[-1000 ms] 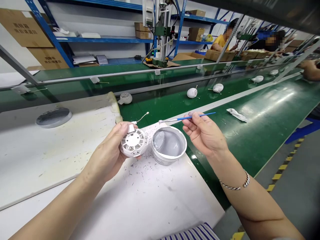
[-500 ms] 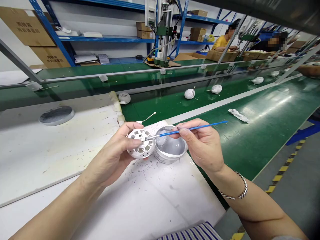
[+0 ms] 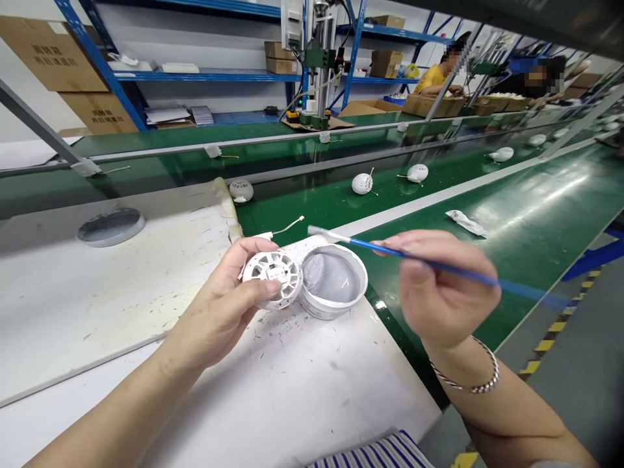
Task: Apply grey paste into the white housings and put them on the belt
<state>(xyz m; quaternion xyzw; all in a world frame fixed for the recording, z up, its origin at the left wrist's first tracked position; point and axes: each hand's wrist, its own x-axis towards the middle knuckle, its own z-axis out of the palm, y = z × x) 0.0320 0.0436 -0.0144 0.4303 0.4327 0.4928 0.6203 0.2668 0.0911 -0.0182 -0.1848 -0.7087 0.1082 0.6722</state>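
Your left hand (image 3: 221, 296) has its fingers closed around the white vented housing (image 3: 280, 272), above the white tabletop (image 3: 331, 383) and beside the tub of grey paste (image 3: 331, 311); the thumb presses its spoked face. Your right hand (image 3: 448, 292) pinches the blue brush (image 3: 365, 244), its tip clear of the housing. The housing is probably light, stiff plastic with fragile spokes: hold it by the outer rim, as smeared paste would likely make it slippery.

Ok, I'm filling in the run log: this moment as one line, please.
left hand: holds white vented part | right hand: holds blue brush, clear of part | tub: open, grey substance inside
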